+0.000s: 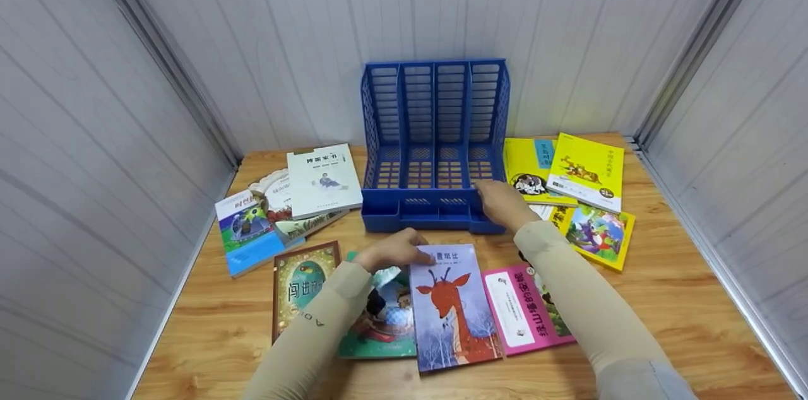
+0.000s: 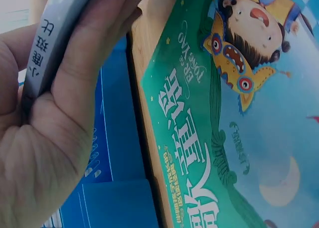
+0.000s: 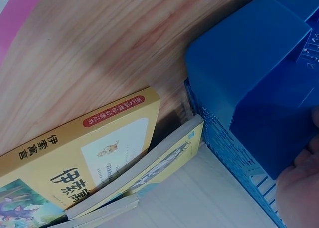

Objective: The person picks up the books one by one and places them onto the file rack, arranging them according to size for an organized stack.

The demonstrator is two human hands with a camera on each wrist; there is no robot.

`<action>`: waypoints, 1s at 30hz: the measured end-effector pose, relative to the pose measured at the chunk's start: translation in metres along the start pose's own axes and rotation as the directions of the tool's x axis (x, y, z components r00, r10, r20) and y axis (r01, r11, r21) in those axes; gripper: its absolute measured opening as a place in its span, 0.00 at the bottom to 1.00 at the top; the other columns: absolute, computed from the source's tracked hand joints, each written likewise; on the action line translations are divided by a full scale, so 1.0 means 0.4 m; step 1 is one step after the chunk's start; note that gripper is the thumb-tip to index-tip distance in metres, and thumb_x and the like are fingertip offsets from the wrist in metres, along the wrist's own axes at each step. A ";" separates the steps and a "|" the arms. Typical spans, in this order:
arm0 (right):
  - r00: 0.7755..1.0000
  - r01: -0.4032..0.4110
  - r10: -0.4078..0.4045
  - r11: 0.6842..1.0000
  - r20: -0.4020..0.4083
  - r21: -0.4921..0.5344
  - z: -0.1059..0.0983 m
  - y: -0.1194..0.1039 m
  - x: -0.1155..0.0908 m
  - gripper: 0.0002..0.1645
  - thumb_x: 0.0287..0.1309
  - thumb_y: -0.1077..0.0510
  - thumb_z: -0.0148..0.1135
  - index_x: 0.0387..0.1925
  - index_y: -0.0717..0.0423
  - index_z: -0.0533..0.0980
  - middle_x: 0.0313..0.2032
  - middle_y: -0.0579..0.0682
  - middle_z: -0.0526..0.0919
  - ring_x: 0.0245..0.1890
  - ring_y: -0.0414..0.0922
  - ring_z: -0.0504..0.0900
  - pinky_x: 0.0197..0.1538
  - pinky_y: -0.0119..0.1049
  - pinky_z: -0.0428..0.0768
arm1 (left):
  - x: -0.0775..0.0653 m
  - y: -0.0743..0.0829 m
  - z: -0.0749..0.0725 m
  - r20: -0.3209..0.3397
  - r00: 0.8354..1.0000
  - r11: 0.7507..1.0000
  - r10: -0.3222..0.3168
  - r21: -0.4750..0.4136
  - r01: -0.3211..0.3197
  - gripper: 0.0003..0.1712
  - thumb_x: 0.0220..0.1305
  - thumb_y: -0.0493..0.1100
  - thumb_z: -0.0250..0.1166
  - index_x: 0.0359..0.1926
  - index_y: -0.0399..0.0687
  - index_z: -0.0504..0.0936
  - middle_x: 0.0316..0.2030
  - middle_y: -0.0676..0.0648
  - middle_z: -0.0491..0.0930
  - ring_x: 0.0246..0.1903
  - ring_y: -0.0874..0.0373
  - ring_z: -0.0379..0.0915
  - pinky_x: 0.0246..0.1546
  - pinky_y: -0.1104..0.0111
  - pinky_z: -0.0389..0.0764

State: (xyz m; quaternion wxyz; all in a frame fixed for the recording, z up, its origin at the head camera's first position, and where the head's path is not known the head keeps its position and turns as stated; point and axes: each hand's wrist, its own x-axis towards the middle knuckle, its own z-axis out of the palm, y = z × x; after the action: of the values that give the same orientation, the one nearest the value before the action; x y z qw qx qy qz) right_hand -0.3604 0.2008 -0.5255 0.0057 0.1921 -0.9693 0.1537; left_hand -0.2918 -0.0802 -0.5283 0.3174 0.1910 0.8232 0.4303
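My left hand (image 1: 392,250) pinches the top-left edge of a deer picture book (image 1: 456,311). In the left wrist view, its grey spine (image 2: 42,53) sits between thumb and fingers. Beneath and left of it lies a green picture book (image 1: 379,340). My right hand (image 1: 505,205) grips the front right corner of a blue file rack (image 1: 435,198), fingers over the front panel's top edge. In the right wrist view, only part of this hand (image 3: 301,188) shows, against the rack's blue wall (image 3: 249,53). Several upright slots stand behind the rack's small front compartments.
A brown-edged book (image 1: 306,264) and a pink book (image 1: 511,311) flank the middle books. At the back left lie a white book (image 1: 325,179) and a blue book (image 1: 252,239); at the right, yellow books (image 1: 587,170). White panel walls (image 1: 303,40) enclose the wooden table (image 1: 202,324).
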 end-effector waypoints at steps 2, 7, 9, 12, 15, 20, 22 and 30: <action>1.000 0.006 -0.006 1.000 -0.006 0.002 0.001 0.000 0.000 0.24 0.83 0.63 0.43 0.68 0.71 0.75 0.64 0.70 0.83 0.66 0.67 0.82 0.73 0.61 0.77 | -0.002 -0.003 -0.002 0.006 1.000 1.000 0.021 -0.015 -0.021 0.10 0.74 0.43 0.69 0.41 0.41 0.92 0.31 0.52 0.89 0.26 0.64 0.79 0.28 0.72 0.79; 1.000 0.004 -0.004 1.000 -0.009 0.009 0.003 0.003 0.001 0.24 0.84 0.63 0.43 0.68 0.71 0.75 0.64 0.70 0.83 0.66 0.67 0.82 0.73 0.61 0.77 | -0.009 -0.006 -0.009 0.029 0.999 0.997 0.044 -0.066 -0.043 0.10 0.76 0.41 0.67 0.44 0.39 0.91 0.36 0.48 0.92 0.29 0.63 0.84 0.32 0.71 0.83; 1.000 0.001 -0.001 1.000 -0.006 0.007 0.003 0.004 0.001 0.25 0.84 0.63 0.42 0.69 0.71 0.75 0.64 0.71 0.83 0.67 0.67 0.81 0.73 0.61 0.76 | -0.010 -0.010 -0.012 0.032 0.999 0.995 0.044 -0.088 -0.041 0.10 0.77 0.41 0.67 0.45 0.39 0.91 0.37 0.47 0.92 0.30 0.62 0.85 0.33 0.71 0.84; 1.000 0.009 -0.009 1.000 -0.012 -0.006 0.004 0.003 0.000 0.25 0.83 0.63 0.42 0.69 0.71 0.74 0.65 0.71 0.83 0.67 0.68 0.81 0.73 0.61 0.76 | -0.011 -0.016 -0.016 0.028 0.999 0.990 0.045 -0.135 -0.041 0.11 0.77 0.41 0.66 0.47 0.38 0.91 0.39 0.46 0.93 0.31 0.62 0.86 0.34 0.72 0.86; 1.000 0.017 -0.018 1.000 -0.021 -0.014 0.005 0.003 0.000 0.25 0.83 0.63 0.41 0.69 0.71 0.74 0.64 0.70 0.83 0.66 0.68 0.82 0.73 0.60 0.77 | -0.012 -0.023 -0.018 0.024 0.998 0.979 0.055 -0.196 -0.049 0.12 0.77 0.39 0.65 0.49 0.35 0.90 0.40 0.44 0.93 0.32 0.62 0.88 0.34 0.72 0.87; 0.999 0.025 -0.025 1.000 -0.033 -0.020 0.007 0.005 0.001 0.24 0.83 0.63 0.42 0.68 0.70 0.75 0.63 0.70 0.84 0.65 0.67 0.83 0.72 0.61 0.78 | -0.020 -0.034 -0.024 -0.001 0.997 0.965 0.071 -0.252 -0.069 0.11 0.77 0.37 0.65 0.47 0.33 0.90 0.39 0.44 0.93 0.31 0.61 0.89 0.32 0.71 0.87; 0.999 0.026 -0.027 0.999 -0.039 -0.018 0.008 0.005 0.001 0.24 0.83 0.63 0.42 0.68 0.71 0.76 0.62 0.70 0.84 0.64 0.68 0.83 0.71 0.61 0.78 | -0.026 -0.037 -0.028 -0.016 0.997 0.962 0.073 -0.262 -0.074 0.11 0.77 0.37 0.65 0.47 0.34 0.90 0.39 0.44 0.93 0.32 0.61 0.89 0.32 0.71 0.88; 0.999 0.020 -0.020 1.000 -0.034 -0.009 0.006 0.006 0.000 0.25 0.84 0.63 0.40 0.69 0.70 0.75 0.63 0.71 0.84 0.65 0.68 0.83 0.72 0.62 0.78 | -0.050 -0.054 -0.051 -0.054 0.994 0.943 0.097 -0.314 -0.109 0.15 0.78 0.40 0.65 0.54 0.34 0.89 0.45 0.42 0.92 0.36 0.57 0.91 0.38 0.66 0.91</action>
State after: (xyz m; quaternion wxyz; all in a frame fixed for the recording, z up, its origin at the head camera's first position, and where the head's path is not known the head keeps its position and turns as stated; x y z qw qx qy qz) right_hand -0.3612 0.2021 -0.5285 0.0248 0.1990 -0.9677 0.1527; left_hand -0.2924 -0.1159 -0.5303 0.3052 0.1723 0.7382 0.5764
